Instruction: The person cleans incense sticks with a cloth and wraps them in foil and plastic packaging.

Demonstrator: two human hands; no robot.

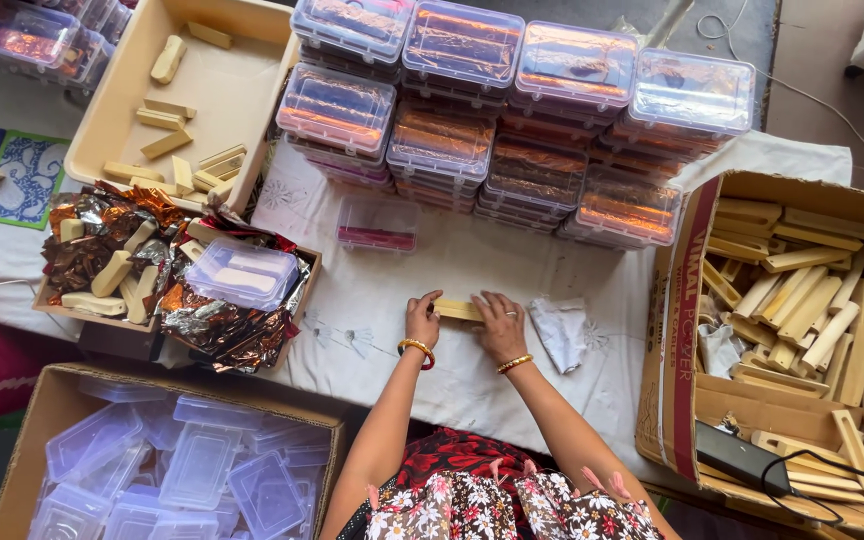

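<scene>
Two hands, left hand [422,318] and right hand [499,322], rest fingers-down, pressing a pale wooden block [458,310] flat on the white cloth [512,265] at frame centre, neither clamped around it; pressure is probably best kept even, block square, clear of the crumpled wrapper [560,332].

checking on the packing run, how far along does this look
Done: many closed clear boxes with foil-wrapped contents stand stacked at the back of the table. In hand: the left hand and right hand both rest on one pale bar. Left, seemingly: loose bars fill the cardboard box on the right and the tray, and empty clear boxes wait below.
</scene>
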